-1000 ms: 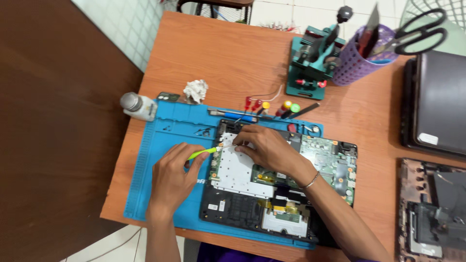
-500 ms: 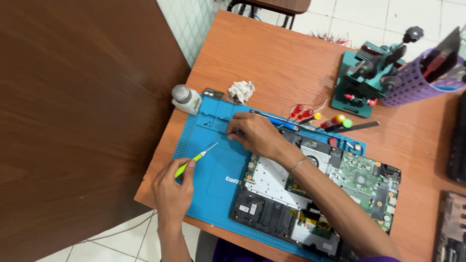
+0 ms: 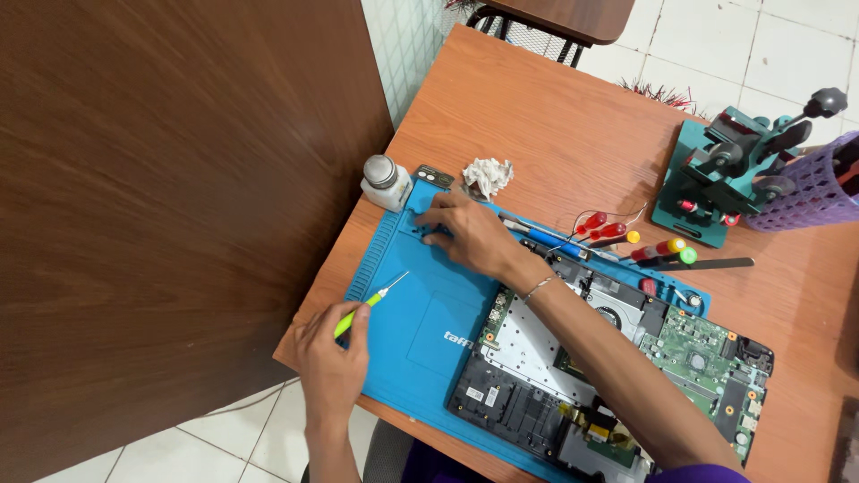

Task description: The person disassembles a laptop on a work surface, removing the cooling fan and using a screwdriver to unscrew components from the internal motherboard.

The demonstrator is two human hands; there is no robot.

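We hold the screwdriver (image 3: 369,304) in our left hand (image 3: 333,362), fingers closed round its green handle, tip pointing up and right over the blue mat (image 3: 420,313). Our right hand (image 3: 470,234) reaches across to the mat's top-left corner, where small tray pockets are moulded in; the fingers curl down with the tips pressed together on the mat, as if pinching something small. Whether a screw is between them we cannot tell.

The opened laptop (image 3: 608,376) lies on the mat's right part, its boards bare, our right forearm crossing above it. A white bottle (image 3: 385,182) stands just beside the mat's corner, near a crumpled tissue (image 3: 488,174). More screwdrivers (image 3: 626,241) lie along the mat's upper edge.

To do this well, we judge that the right fingertips should stay low over one pocket, so a tiny part cannot bounce or roll away. We should keep the wrist lifted clear of the bare boards, and keep the screwdriver tip angled away from the reaching arm, the left hand resting steady.
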